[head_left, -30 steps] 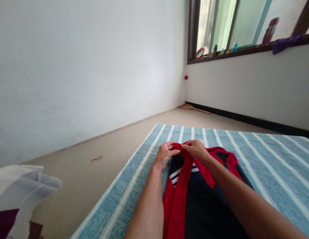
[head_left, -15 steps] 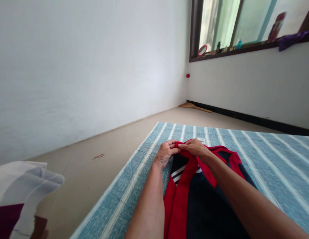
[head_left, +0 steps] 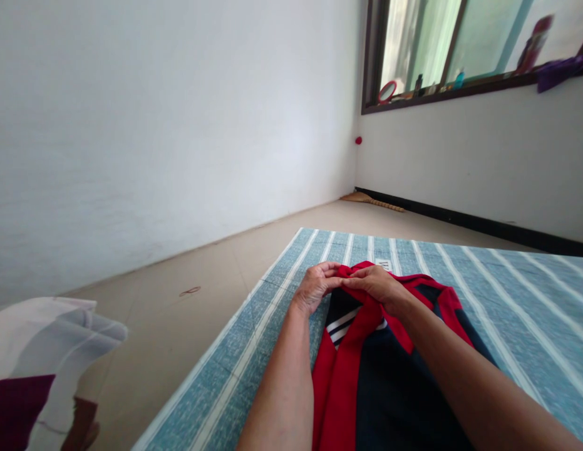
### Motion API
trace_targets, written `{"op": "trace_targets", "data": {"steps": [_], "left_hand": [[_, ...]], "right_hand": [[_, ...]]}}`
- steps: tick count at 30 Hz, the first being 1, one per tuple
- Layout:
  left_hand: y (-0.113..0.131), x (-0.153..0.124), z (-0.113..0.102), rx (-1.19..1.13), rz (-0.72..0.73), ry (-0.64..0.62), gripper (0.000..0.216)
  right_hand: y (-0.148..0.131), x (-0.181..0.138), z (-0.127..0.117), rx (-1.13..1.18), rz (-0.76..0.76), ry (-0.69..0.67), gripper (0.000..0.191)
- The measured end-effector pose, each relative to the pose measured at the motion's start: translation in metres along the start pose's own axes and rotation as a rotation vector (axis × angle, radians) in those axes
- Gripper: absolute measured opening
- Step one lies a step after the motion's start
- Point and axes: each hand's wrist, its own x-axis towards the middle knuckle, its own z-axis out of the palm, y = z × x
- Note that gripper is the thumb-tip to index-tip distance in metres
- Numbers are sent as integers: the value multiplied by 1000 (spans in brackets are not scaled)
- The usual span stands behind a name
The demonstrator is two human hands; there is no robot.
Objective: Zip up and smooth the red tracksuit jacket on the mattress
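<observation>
I kept left hand (head_left: 314, 289) and right hand (head_left: 378, 283) pinching the far edge of the red-and-navy jersey (head_left: 394, 401) on the striped mat (head_left: 507, 294); barely moved, grip unchanged.

Two hands are counted: one left hand (head_left: 314, 289) and one right hand (head_left: 378, 285). One red and navy garment (head_left: 389, 388) is seen, and one blue striped mat (head_left: 507, 294). One broom (head_left: 373, 200) is counted by the far wall. On the sill, one round red mirror (head_left: 387, 91), two small bottles (head_left: 419, 84), one tall red bottle (head_left: 535, 44) and one purple cloth (head_left: 558, 69) are made out. One pale bundle of fabric (head_left: 51, 351) is counted at the lower left.
</observation>
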Motion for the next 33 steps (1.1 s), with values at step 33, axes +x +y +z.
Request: {"op": "trace_targets", "data": {"steps": [33], "left_hand": [[16, 8, 4, 603, 164, -108, 16]], "right_hand": [[11, -11, 6, -664, -98, 293, 18]]}}
